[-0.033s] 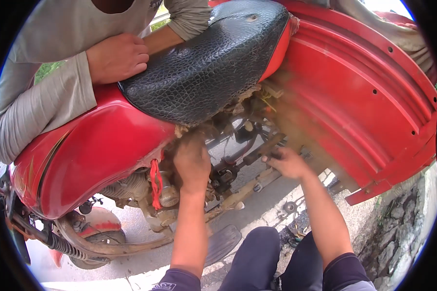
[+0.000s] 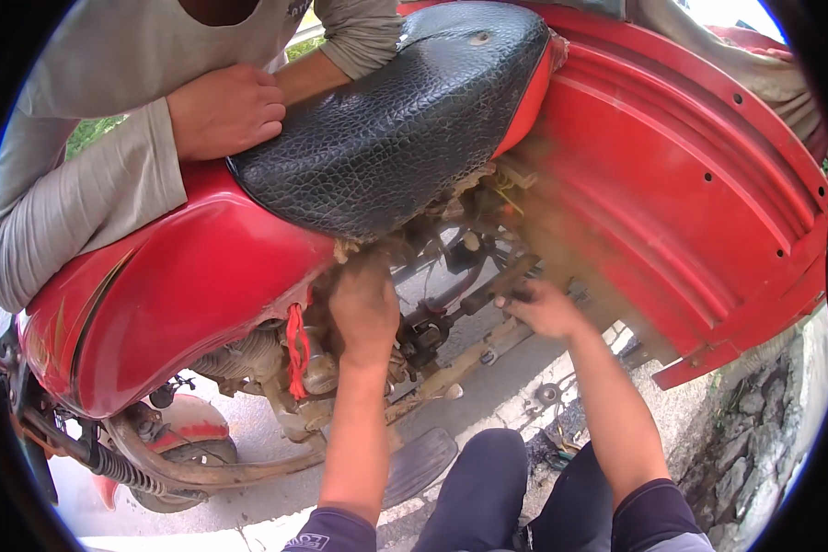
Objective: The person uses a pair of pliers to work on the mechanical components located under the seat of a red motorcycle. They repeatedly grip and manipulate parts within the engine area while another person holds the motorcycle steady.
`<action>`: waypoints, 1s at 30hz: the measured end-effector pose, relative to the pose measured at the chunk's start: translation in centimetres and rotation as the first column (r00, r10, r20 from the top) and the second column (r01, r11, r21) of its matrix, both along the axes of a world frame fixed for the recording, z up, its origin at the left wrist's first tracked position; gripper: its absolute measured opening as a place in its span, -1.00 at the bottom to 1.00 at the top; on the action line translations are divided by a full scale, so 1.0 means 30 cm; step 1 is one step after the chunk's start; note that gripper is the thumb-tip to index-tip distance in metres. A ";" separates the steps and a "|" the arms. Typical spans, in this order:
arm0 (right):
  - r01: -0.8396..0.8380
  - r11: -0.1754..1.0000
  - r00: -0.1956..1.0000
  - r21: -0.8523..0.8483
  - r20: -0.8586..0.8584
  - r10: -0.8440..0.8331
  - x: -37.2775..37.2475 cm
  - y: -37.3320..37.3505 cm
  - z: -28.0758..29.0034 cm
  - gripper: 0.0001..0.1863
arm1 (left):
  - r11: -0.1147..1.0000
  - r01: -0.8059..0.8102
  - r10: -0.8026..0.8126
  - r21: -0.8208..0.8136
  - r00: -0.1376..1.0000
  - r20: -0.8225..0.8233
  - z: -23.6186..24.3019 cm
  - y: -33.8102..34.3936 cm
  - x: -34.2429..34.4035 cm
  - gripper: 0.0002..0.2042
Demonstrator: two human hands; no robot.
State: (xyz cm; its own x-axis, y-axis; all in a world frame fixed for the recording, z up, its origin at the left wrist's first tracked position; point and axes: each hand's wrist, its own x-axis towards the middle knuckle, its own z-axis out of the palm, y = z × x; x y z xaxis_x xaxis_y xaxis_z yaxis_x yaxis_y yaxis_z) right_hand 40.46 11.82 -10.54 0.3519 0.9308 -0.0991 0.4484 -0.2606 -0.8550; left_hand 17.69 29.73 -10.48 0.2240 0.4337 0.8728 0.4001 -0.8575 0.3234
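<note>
A red three-wheeled motorcycle with a dusty engine (image 2: 248, 357) stands in front of me. My left hand (image 2: 363, 299) reaches in beneath the black textured seat (image 2: 386, 129), just behind the red fuel tank (image 2: 179, 276). Its fingers are hidden among the parts there. Farther right, my right hand (image 2: 545, 309) is at the dirty frame rail (image 2: 488, 346), its fingers curled in with the thumb towards the left. Whatever those fingers may hold is too small to make out. A red cloth strip (image 2: 297, 350) hangs beside my left wrist.
Across the motorcycle a person leans on the seat, one hand (image 2: 225, 112) resting at its front edge. A red ribbed metal panel (image 2: 672, 202) fills the right side. Small dark parts (image 2: 550, 396) lie on the ground near my knees, with a stone edge (image 2: 754, 442) at right.
</note>
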 end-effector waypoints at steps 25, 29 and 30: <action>0.061 0.960 0.848 0.274 -0.521 0.095 -0.142 0.408 0.124 -0.73 | 0.991 -0.007 0.006 0.134 1.000 0.005 0.001 0.034 0.095 -0.74; 0.061 0.950 0.825 0.308 -0.551 0.125 -0.145 0.408 0.114 -0.74 | 0.990 -0.017 0.013 0.137 0.999 0.031 0.003 0.031 0.109 -0.71; 0.058 0.949 0.826 0.309 -0.549 0.128 -0.149 0.407 0.117 -0.74 | 0.991 -0.022 0.017 0.135 0.999 0.036 0.002 0.031 0.109 -0.70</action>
